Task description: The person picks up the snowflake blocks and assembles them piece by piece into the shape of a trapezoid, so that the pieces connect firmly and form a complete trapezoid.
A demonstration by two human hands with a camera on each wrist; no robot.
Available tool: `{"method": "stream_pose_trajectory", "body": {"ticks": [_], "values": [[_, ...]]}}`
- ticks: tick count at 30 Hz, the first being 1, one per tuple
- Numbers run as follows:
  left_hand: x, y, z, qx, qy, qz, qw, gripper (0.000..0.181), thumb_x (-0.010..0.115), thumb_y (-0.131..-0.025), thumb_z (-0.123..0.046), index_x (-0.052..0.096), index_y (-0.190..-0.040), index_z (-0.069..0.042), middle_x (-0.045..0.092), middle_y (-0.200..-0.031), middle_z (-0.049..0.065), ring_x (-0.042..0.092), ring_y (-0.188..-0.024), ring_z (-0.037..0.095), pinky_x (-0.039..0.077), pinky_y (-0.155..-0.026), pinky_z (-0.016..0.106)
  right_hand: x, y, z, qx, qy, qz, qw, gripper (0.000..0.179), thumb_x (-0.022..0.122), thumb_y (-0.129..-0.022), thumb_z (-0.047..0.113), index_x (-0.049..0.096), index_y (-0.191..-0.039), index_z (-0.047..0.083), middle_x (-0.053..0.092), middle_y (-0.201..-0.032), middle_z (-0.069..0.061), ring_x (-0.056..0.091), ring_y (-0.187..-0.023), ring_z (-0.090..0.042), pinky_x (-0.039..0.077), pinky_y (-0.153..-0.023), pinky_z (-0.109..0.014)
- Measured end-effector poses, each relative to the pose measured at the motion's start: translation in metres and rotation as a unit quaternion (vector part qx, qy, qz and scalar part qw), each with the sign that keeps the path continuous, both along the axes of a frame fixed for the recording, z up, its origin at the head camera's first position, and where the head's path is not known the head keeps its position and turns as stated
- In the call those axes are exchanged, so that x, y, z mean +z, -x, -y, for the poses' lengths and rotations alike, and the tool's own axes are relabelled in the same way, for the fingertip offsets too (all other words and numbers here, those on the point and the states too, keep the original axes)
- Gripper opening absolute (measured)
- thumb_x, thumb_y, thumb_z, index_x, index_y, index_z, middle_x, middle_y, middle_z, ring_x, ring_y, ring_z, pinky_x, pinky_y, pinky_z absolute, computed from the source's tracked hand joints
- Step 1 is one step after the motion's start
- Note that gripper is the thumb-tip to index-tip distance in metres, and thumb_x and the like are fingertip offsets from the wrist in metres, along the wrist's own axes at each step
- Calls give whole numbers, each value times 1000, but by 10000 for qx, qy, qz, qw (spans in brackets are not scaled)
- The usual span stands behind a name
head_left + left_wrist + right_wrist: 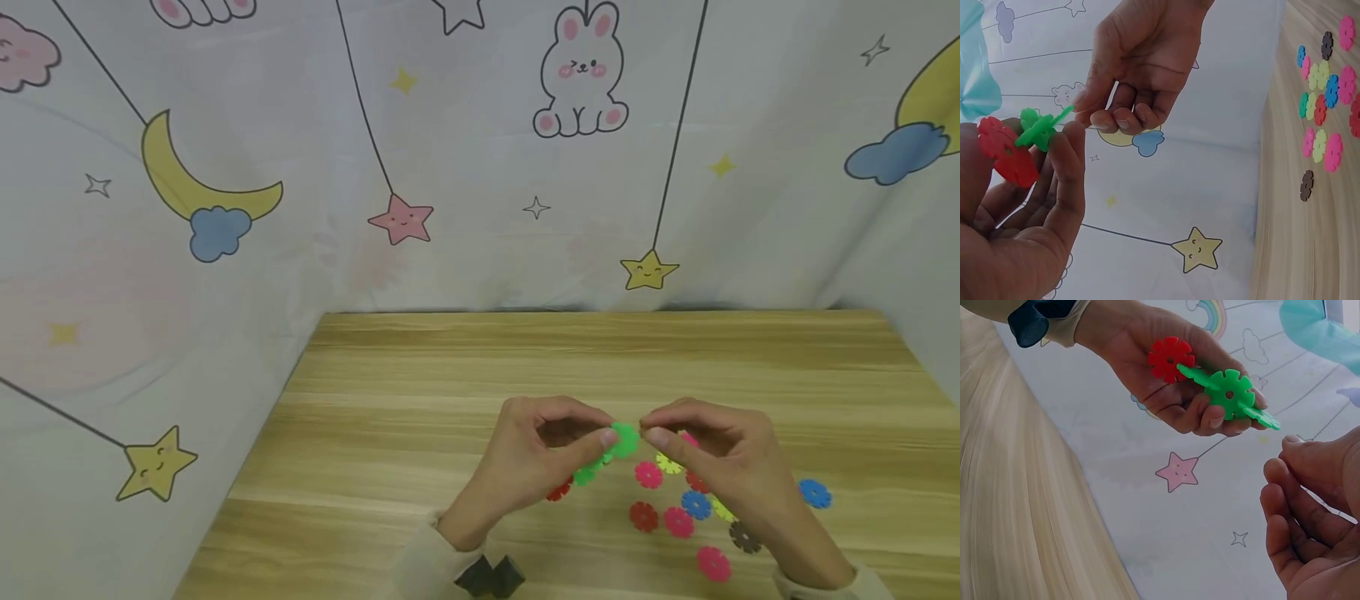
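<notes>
My left hand holds a short chain of slotted plastic flower discs above the table. The chain has a red end near the palm, and several green discs slotted together at angles lead outward from it. Thumb and fingers of this hand grip the green part. My right hand hovers just beside the chain's outer green end, its thumb and forefinger tips close together and the other fingers loosely bent. Nothing shows between those tips in the right wrist view.
Loose discs lie on the wooden table below and around the right hand, among them a pink disc, a red disc, a blue disc and a dark disc. A patterned curtain hangs behind the table's far edge.
</notes>
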State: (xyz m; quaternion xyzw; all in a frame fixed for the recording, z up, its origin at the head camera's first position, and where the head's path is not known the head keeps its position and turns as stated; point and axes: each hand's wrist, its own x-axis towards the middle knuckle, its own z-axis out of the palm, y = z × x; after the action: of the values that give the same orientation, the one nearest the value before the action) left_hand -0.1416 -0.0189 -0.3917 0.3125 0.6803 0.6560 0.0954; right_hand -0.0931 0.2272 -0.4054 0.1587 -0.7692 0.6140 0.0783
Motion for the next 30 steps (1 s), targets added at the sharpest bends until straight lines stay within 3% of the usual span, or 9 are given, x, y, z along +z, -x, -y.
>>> {"method": "stream_pose_trajectory", "body": {"ticks": [5, 11, 18, 24, 30], "values": [[-1, 3, 2, -99, -92, 116, 9998, 18, 76, -101, -13, 80, -109, 2, 81, -102, 25, 77, -83, -1, 69, -80, 34, -3, 4, -5, 75, 212, -129, 9997, 19, 65, -99, -14, 77, -111, -4, 81, -104, -4, 76, -93, -12, 63, -83, -22], [1, 4, 4, -77, 25, 429, 9990, 17, 77, -100, -12, 80, -111, 0, 81, -105, 26, 77, -84, -1, 68, -81, 32, -7, 10, -15, -198, 164, -296, 9992, 20, 66, -98, -15, 76, -111, -6, 82, -104, 0, 76, -91, -9, 62, -79, -19], [2, 3, 5, -116, -59, 585, 9982, 17, 76, -100, -11, 79, -112, 1, 80, -103, 28, 79, -82, 1, 69, -78, 36, -9, 10, -33, -821, -381, 78, 9959, 16, 69, -100, -7, 77, -113, -3, 83, -107, 4, 77, -97, -6, 61, -86, -15], [3, 3, 6, -155, -66, 647, 9978, 17, 75, -100, -11, 79, -112, 1, 80, -104, 29, 80, -82, 2, 69, -78, 37, -18, 11, -50, -1017, -314, 361, 9937, 18, 70, -101, -4, 77, -118, -4, 83, -111, 5, 77, -100, -6, 60, -87, -13], [2, 3, 6, -225, -141, 642, 9976, 18, 75, -101, -11, 79, -113, 1, 79, -104, 29, 80, -82, 3, 69, -76, 38, -30, 13, -60, -1222, -1108, 791, 9831, 22, 72, -104, 11, 77, -124, 5, 81, -112, 19, 74, -100, 3, 58, -83, -12]]}}
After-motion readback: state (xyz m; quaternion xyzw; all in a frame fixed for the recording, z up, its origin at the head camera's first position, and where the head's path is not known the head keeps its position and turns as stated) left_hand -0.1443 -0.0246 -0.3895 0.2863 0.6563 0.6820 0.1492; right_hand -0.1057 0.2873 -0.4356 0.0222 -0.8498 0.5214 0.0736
